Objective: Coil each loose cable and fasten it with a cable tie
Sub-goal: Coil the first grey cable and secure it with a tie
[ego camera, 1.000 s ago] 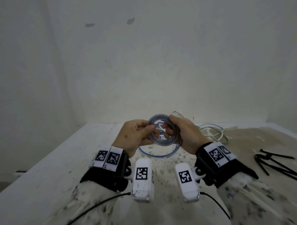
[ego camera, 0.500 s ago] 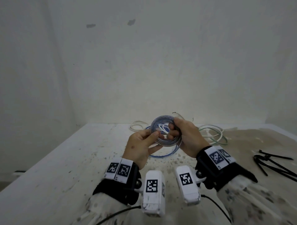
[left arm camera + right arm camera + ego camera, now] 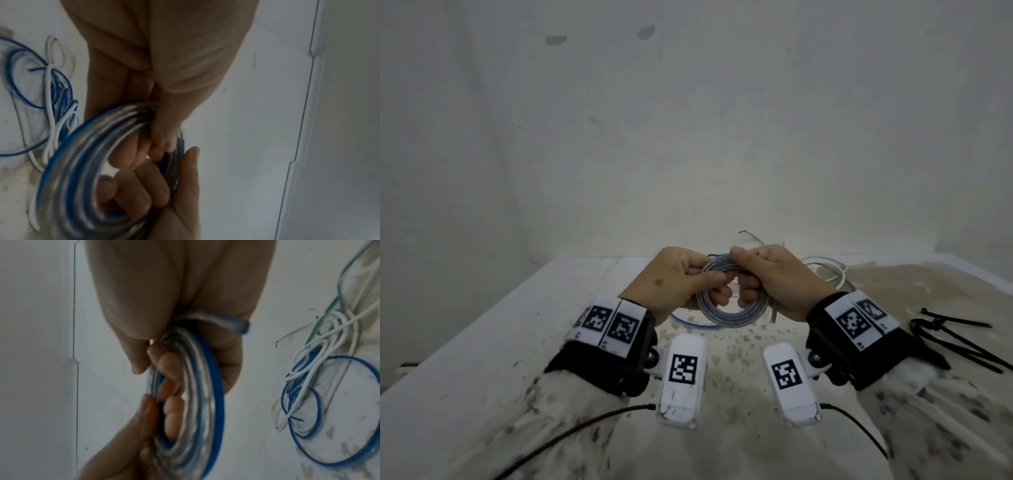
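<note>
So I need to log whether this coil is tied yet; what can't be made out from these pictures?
- A tie on the coil: head view, its top is covered by the left hand and right hand; both wrist views are motion-blurred.
- How many cable ties: head view, the black bundle overlaps and runs off the right edge.
- Loose cables on the table: tangled, count unclear.

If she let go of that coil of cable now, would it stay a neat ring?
Probably not. The coiled cable shows no tie, and both the left hand and right hand grip it, so it likely springs open. Its smooth, shiny sheath looks slippery.
</note>
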